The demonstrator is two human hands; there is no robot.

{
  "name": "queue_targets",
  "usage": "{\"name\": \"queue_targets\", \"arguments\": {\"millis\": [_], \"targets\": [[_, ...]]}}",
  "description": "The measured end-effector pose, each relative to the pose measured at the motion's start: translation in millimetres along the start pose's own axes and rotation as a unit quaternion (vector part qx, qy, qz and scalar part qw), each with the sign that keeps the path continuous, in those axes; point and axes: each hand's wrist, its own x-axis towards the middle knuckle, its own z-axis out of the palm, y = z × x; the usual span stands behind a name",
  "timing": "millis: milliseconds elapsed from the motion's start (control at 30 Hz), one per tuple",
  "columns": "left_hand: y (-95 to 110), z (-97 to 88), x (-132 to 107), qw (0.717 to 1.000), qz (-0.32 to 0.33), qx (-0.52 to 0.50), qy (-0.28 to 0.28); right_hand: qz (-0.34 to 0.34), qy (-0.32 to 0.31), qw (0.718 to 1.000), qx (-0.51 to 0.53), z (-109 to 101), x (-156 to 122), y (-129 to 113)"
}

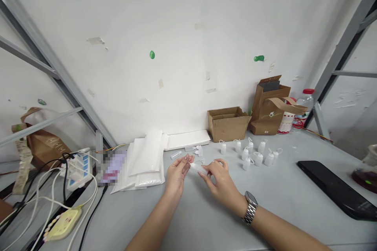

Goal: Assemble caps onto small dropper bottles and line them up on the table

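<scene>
My left hand [177, 174] and my right hand [219, 182] meet over the grey table [288, 196], both pinching a small white plastic bottle [196, 168] with a loop cord between their fingertips. A metal watch [250, 208] sits on my right wrist. Several finished-looking white bottles with loops [253, 155] stand in a group just beyond my right hand. A small clear tube [176, 155] and another small white part [199, 150] lie just beyond my hands.
A stack of white plastic bags [147, 159] lies left of my hands. An open cardboard box [227, 123], a brown paper bag [269, 110] and a water bottle [303, 106] stand by the wall. A black tablet-like slab [335, 188] lies right; power strips and cables [76, 172] left.
</scene>
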Motion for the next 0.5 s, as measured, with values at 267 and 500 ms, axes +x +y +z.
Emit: {"name": "queue_targets", "arguments": {"millis": [267,500], "targets": [[-3.1,3.7,-3.7,1.000,0.009,0.003,-0.007,-0.006,0.005,1.000,-0.011,2.2,-2.2,-1.1],[-7.0,6.0,-5.5,0.997,0.051,0.066,0.005,0.011,-0.034,0.999,-0.009,7.3,-2.7,5.8]]}}
